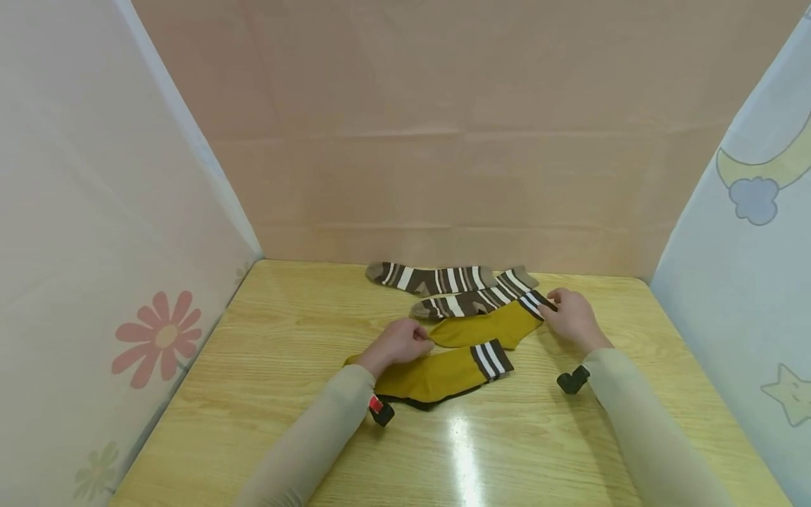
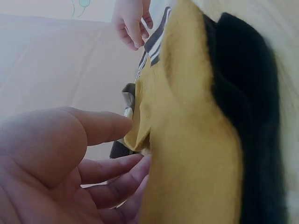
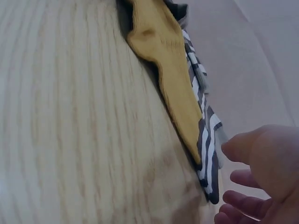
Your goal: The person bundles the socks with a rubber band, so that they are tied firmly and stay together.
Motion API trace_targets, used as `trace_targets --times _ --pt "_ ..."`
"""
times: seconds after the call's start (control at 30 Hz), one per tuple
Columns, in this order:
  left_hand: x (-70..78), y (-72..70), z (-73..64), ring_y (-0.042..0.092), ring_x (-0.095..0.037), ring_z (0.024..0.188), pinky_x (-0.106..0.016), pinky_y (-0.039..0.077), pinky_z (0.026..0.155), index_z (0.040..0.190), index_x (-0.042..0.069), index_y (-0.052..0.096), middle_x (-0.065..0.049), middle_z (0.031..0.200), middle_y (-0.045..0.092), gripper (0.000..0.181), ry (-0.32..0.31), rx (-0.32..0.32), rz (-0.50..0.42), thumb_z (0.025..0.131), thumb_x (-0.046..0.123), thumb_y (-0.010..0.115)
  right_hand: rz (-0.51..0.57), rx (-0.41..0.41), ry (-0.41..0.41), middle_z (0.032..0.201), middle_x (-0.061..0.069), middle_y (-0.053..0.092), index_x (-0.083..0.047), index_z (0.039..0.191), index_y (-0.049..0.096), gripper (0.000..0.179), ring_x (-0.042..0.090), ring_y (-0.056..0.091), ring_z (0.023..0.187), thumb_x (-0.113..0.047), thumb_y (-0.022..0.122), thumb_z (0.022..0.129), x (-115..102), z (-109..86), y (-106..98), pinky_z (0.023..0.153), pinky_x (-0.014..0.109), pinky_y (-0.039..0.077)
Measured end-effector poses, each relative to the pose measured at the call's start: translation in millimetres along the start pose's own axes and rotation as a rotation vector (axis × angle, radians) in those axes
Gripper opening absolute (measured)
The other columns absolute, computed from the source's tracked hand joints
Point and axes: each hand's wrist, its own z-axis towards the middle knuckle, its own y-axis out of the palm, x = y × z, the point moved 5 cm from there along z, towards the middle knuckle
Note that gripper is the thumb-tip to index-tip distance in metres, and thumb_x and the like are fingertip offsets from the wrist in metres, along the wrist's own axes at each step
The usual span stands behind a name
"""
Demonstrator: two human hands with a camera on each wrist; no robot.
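Observation:
Two mustard socks with dark, white-striped cuffs lie on a wooden table. My left hand (image 1: 402,341) is over the nearer mustard sock (image 1: 437,377), by the toe of the farther one. In the left wrist view, the thumb (image 2: 105,127) and fingers stand apart beside that toe, pinching nothing. At the farther mustard sock (image 1: 491,325), my right hand (image 1: 570,318) is next to the striped cuff (image 3: 209,172). The right wrist view has its thumb and fingers spread by the cuff edge. Dark fabric (image 2: 252,107) shows beneath the nearer sock.
Behind the mustard socks lie two brown-and-white striped socks, one farther back (image 1: 453,280) and one slanted (image 1: 465,304) against the mustard sock. A tan backdrop (image 1: 443,176) rises at the table's (image 1: 285,338) far edge, with printed cloth walls at left (image 1: 76,211) and right (image 1: 728,282).

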Motion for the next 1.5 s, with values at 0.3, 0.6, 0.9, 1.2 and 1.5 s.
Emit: trace_targets --times 0.3,0.6,0.9,1.2,1.5 --pt "4.9 0.7 3.8 0.067 -0.027 0.112 -0.043 0.055 0.096 0.125 0.003 0.072 -0.011 0.126 0.071 0.038 -0.027 -0.019 -0.017 0.100 0.031 0.069 -0.006 -0.005 0.020 0.129 0.042 0.058 0.020 0.135 0.054 0.055 0.056 0.056 0.119 -0.024 0.062 0.105 9 10.5 8 0.101 0.065 0.047" --pt "5.2 3.5 14.3 0.023 -0.011 0.047 -0.027 0.022 0.048 0.055 0.017 0.042 0.006 0.050 0.027 0.056 -0.039 -0.032 -0.054 0.103 0.028 0.069 -0.028 0.018 0.039 0.120 0.037 0.061 0.017 0.127 0.061 0.048 0.050 0.056 0.110 -0.023 0.066 0.102 10 14.3 10 0.095 0.062 0.047" --pt "4.3 1.4 16.6 0.046 -0.013 0.060 -0.027 0.037 0.056 0.080 0.009 0.071 0.002 0.071 0.057 0.027 -0.042 0.007 0.006 0.101 0.026 0.073 -0.007 -0.010 0.056 0.123 0.038 0.061 0.017 0.131 0.056 0.050 0.051 0.058 0.112 -0.022 0.065 0.102 7 15.7 12 0.097 0.062 0.047" --pt "4.8 1.7 19.0 0.057 -0.016 0.078 -0.030 0.049 0.071 0.095 0.010 0.076 -0.004 0.102 0.072 0.015 -0.018 0.020 0.040 0.098 0.024 0.075 -0.009 -0.061 0.074 0.122 0.037 0.062 0.019 0.131 0.054 0.051 0.048 0.060 0.107 -0.022 0.062 0.102 6 14.0 12 0.096 0.060 0.049" --pt "2.7 1.4 20.3 0.055 -0.017 0.075 -0.029 0.043 0.063 0.089 0.011 0.074 -0.009 0.116 0.072 0.017 -0.022 0.021 -0.017 0.100 0.025 0.074 0.014 -0.067 0.077 0.120 0.035 0.063 0.017 0.125 0.057 0.044 0.046 0.062 0.106 -0.019 0.065 0.101 9 17.1 14 0.096 0.059 0.050"
